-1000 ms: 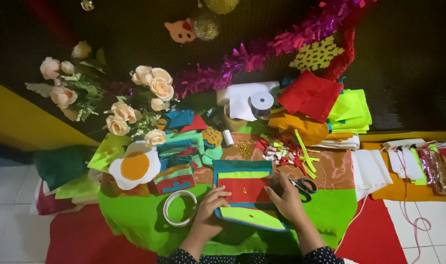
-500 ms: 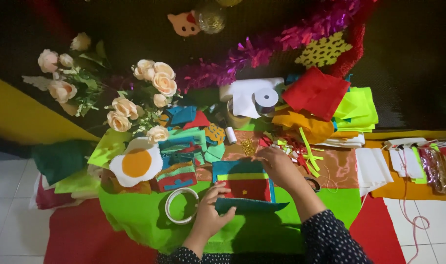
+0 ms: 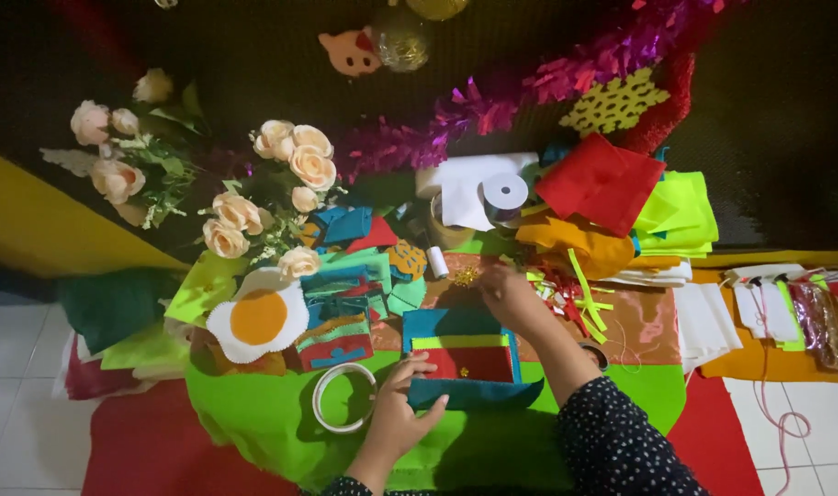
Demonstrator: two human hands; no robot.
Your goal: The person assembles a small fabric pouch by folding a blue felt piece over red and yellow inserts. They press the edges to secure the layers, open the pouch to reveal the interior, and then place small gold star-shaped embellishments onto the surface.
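Left hand [image 3: 402, 411] pinches near-left corner of teal felt piece [image 3: 469, 360] with red panel, fingers closed on edge. Right hand [image 3: 511, 296] beyond it, fingertips at gold glitter bit [image 3: 465, 275]; grip unclear. Tape ring [image 3: 343, 397] just left.

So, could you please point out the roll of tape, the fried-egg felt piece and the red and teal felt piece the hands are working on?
roll of tape [image 3: 344, 397], head view, on its white ring wall.
fried-egg felt piece [image 3: 258, 318], head view, on the orange yolk.
red and teal felt piece [image 3: 469, 362], head view, on the red panel.
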